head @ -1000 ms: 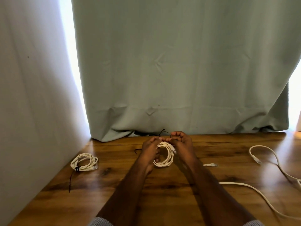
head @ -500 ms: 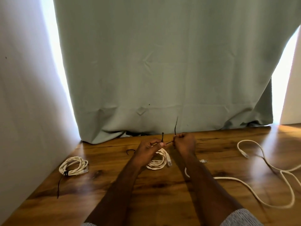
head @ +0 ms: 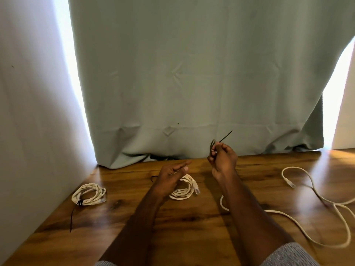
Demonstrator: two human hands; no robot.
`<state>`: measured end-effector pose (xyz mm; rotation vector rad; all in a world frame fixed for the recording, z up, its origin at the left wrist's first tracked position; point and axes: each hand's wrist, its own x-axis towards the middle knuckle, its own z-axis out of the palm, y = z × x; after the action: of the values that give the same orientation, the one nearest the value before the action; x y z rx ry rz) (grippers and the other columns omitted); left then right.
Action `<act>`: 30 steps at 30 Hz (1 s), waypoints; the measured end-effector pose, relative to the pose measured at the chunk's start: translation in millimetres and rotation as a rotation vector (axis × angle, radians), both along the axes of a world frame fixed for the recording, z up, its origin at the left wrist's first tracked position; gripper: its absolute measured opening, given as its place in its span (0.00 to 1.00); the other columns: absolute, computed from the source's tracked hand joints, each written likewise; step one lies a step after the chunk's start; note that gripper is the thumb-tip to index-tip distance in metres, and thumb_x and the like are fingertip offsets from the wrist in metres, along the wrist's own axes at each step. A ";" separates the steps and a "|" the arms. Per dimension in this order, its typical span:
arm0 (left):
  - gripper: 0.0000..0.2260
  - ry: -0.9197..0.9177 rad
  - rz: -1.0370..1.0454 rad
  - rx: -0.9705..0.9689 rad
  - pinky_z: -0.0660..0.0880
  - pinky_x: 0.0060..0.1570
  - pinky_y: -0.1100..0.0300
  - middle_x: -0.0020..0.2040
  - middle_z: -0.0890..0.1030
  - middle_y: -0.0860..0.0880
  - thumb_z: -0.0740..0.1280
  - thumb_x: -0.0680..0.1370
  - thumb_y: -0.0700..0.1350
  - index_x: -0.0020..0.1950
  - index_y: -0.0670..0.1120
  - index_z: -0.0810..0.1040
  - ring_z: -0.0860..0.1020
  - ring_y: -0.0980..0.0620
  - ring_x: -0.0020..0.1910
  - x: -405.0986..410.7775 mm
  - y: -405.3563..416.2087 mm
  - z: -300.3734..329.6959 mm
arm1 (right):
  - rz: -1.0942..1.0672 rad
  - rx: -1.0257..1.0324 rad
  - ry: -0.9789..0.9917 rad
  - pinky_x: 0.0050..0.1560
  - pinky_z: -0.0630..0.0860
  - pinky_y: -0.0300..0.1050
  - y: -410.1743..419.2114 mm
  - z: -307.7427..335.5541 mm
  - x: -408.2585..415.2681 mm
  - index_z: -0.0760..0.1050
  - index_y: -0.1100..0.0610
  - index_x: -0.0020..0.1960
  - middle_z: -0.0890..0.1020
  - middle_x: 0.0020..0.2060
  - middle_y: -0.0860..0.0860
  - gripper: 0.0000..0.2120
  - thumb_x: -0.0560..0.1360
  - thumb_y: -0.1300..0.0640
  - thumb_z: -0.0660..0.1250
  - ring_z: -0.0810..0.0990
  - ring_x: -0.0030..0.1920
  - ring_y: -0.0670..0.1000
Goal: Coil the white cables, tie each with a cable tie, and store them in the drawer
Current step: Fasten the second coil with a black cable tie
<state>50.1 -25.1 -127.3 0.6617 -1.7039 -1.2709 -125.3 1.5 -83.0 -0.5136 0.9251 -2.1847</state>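
A coiled white cable (head: 183, 190) lies on the wooden table (head: 192, 223) at the centre, its plug end pointing right. My left hand (head: 171, 176) hovers just above the coil's left side, fingers straight and apart, holding nothing. My right hand (head: 222, 159) is raised to the right of the coil, fingers closed on a thin black cable tie (head: 223, 138) that sticks up and right. A second white coil (head: 88, 194), bound by a black tie with a long tail, rests at the left near the wall. A loose white cable (head: 315, 200) sprawls across the right side.
A grey-green curtain (head: 192, 83) hangs along the table's back edge. A white wall (head: 34, 121) borders the left side. Another black tie end (head: 153, 177) shows behind my left hand.
My hands have come apart. The right hand lifted up and right with the black tie; the left hand let go and opened above the coil, which lies on the table.
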 end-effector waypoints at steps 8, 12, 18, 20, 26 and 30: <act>0.15 0.116 0.502 0.285 0.77 0.58 0.42 0.54 0.82 0.43 0.62 0.77 0.62 0.48 0.50 0.76 0.80 0.42 0.54 -8.0 -27.9 -10.2 | 0.414 0.389 0.731 0.23 0.62 0.36 18.2 -10.9 28.1 0.82 0.61 0.43 0.81 0.30 0.53 0.05 0.76 0.63 0.69 0.67 0.21 0.44; 0.05 0.254 0.535 0.230 0.78 0.54 0.39 0.51 0.80 0.39 0.61 0.77 0.48 0.45 0.54 0.76 0.80 0.40 0.50 -3.4 -34.1 -7.3 | 0.489 0.518 0.898 0.23 0.60 0.36 21.5 -10.6 47.8 0.81 0.62 0.34 0.77 0.22 0.52 0.06 0.70 0.64 0.71 0.65 0.19 0.46; 0.05 0.409 0.566 0.258 0.73 0.42 0.52 0.50 0.76 0.40 0.58 0.82 0.41 0.50 0.47 0.73 0.75 0.43 0.46 1.6 -32.2 2.5 | 0.505 0.654 0.867 0.22 0.60 0.35 22.3 -10.1 57.6 0.78 0.61 0.33 0.76 0.22 0.52 0.07 0.70 0.64 0.70 0.65 0.19 0.46; 0.04 0.407 0.573 0.237 0.74 0.41 0.53 0.50 0.76 0.40 0.58 0.83 0.42 0.52 0.47 0.72 0.76 0.43 0.47 0.8 -31.4 2.1 | 0.514 0.680 0.865 0.22 0.60 0.35 22.8 -10.2 59.0 0.78 0.61 0.34 0.76 0.22 0.51 0.07 0.71 0.63 0.70 0.65 0.19 0.46; 0.06 0.351 0.592 0.219 0.77 0.45 0.46 0.49 0.79 0.41 0.60 0.79 0.46 0.45 0.55 0.74 0.79 0.40 0.47 1.2 -29.4 1.8 | 0.498 0.690 0.877 0.23 0.62 0.37 19.2 -14.1 62.5 0.79 0.62 0.33 0.76 0.22 0.52 0.08 0.71 0.63 0.70 0.67 0.19 0.47; 0.09 0.299 0.542 0.155 0.78 0.44 0.47 0.45 0.82 0.39 0.63 0.77 0.46 0.40 0.47 0.80 0.81 0.38 0.45 -4.4 -25.6 1.2 | 0.409 0.578 0.801 0.22 0.66 0.37 12.4 -20.4 66.6 0.81 0.64 0.34 0.78 0.25 0.55 0.08 0.72 0.65 0.70 0.70 0.21 0.48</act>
<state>45.8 -50.7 -126.1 0.9009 -1.0891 -1.0504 -58.8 13.9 -103.4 -1.1879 1.6168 -1.2327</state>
